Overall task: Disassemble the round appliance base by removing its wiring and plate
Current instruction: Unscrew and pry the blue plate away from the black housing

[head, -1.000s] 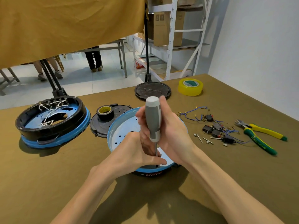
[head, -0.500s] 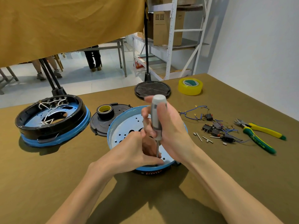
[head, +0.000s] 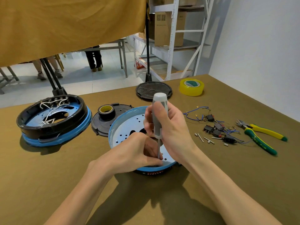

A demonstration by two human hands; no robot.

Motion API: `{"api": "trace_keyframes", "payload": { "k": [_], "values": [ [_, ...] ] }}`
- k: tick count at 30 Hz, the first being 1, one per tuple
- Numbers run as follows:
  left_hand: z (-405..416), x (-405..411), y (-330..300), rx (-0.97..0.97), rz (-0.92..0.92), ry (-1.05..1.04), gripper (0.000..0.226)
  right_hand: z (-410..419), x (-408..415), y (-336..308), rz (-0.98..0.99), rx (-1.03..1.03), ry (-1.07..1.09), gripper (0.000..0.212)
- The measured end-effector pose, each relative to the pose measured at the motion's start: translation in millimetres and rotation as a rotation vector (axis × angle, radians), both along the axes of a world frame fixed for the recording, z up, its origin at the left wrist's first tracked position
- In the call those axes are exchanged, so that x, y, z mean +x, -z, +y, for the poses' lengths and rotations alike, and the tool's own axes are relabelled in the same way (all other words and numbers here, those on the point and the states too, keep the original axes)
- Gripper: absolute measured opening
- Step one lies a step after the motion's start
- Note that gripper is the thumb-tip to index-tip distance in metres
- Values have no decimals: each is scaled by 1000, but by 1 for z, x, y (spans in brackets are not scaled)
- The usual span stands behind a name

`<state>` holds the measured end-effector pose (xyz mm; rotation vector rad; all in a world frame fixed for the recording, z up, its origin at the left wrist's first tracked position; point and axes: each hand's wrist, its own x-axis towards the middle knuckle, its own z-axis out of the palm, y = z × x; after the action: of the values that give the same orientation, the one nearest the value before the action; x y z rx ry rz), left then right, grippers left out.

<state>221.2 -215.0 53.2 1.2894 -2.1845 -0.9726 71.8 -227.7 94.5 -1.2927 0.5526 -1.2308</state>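
While the olive-brown bench point(head: 227, 184) carries everything, the biggest piece on it is the second black-and-blue ring housing point(head: 53, 120), well off to the left of the left hand, with white wires point(head: 53, 104) looped inside it. Under both hands sits the round appliance base point(head: 125, 127), its pale blue perforated plate facing up and a black rim showing along the near edge. Just beyond the left hand, touching the base's far-left side, a black round cover point(head: 100, 125) lies flat with a roll of black tape point(head: 106, 111) on it. Another black disc point(head: 153, 90) lies beyond the right hand, and a yellow tape roll point(head: 191, 86) sits farther off to the right of that.

Green-and-yellow pliers point(head: 261, 137) lie well to the right of the right hand. Between them and that hand are loose blue wiring and small black switches point(head: 214, 127), plus a few screws point(head: 204, 139).

The right hand point(head: 172, 130) is wrapped round the grey handle of a screwdriver point(head: 158, 120), which stands nearly upright with its shaft running down to the plate near the front rim. The left hand point(head: 134, 151) is curled in close, its fingertips point(head: 158, 162) pinched at the base of the shaft where the tip meets the plate; whether they hold a screw there I cannot tell.
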Motion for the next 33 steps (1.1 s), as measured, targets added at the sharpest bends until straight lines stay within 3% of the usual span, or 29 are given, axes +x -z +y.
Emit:
{"api": "trace_keyframes", "payload": {
  "k": [4, 8, 12, 14, 15, 19, 22, 25, 28, 33],
  "values": [
    [-1, 0, 3, -25, 5, -44, 22, 4, 4, 0, 33, 18, 28, 67],
    [-2, 2, 2, 23, -2, 12, 15, 1, 1, 3, -32, 18, 105, 47],
    [-2, 6, -1, 86, 22, 6, 23, 2, -1, -1, -38, 120, -111, 69],
    [-2, 6, 0, 71, 18, 0, 21, 3, 1, -1, -21, 96, -109, 80],
    [-2, 5, 0, 64, 17, 8, 18, 3, 2, 0, 0, 57, -79, 77],
    [-1, 7, -4, 89, 3, 55, 16, -2, -10, -10, -65, 28, 12, 31],
    [1, 11, -11, 113, -50, 49, 18, -10, -32, -26, -108, -11, 103, 19],
    [6, 11, -17, 60, -210, 42, 23, -17, -49, -25, 116, -166, 279, 21],
    [10, 6, -21, 90, -263, 54, 26, -22, -67, -8, 537, -279, 461, 22],
    [17, 9, -27, 102, -355, 96, 39, -14, -103, 46, 1081, -83, 621, 33]
  ]
}}
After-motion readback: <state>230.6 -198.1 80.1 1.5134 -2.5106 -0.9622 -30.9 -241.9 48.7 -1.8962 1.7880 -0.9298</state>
